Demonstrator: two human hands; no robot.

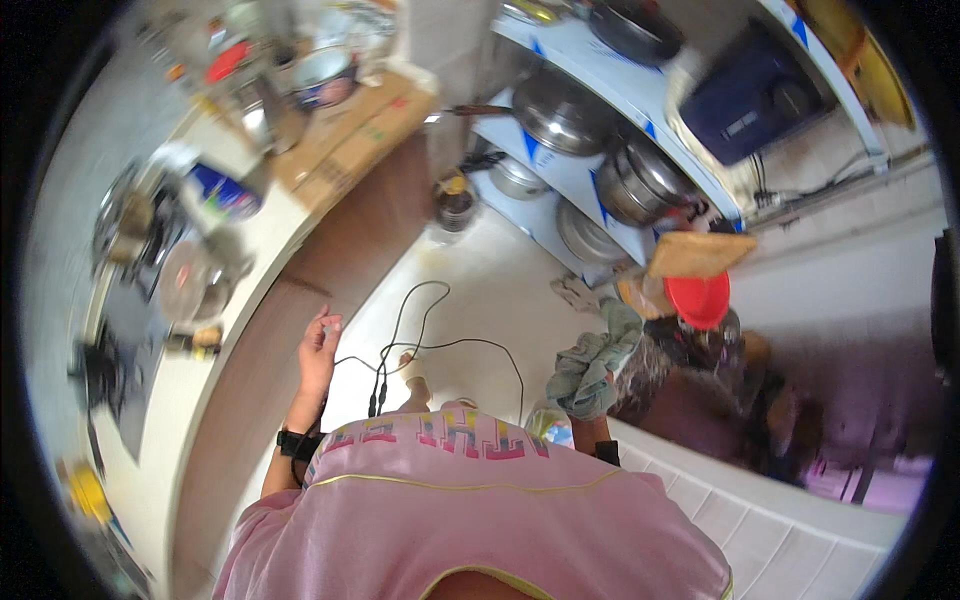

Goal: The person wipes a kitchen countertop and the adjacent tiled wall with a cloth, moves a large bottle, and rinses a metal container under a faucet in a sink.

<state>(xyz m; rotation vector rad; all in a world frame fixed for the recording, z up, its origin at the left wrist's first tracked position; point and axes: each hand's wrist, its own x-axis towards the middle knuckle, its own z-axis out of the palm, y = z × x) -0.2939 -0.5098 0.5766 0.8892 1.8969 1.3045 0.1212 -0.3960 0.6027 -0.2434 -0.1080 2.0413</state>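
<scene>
My left hand point(320, 346) hangs beside the brown cabinet front below the counter, its fingers apart and slightly curled, with nothing in it. On the right, a crumpled grey-green cloth point(585, 371) covers most of my right hand point(611, 376), which grips it; the fingers are largely hidden in its folds. The cloth hangs near a dark, cluttered area with a red plastic bowl point(697, 300) and a wooden board point(701, 253). A thin black cable point(480, 341) loops over the pale floor between my hands, close to my feet.
A counter point(281, 225) curves along the left with a clear lid, a blue packet point(225, 191) and a flattened cardboard box point(360, 135). Metal shelves point(555, 176) at the upper right hold pans, pots and a dark blue appliance point(750, 94). A dark bottle point(454, 202) stands on the floor.
</scene>
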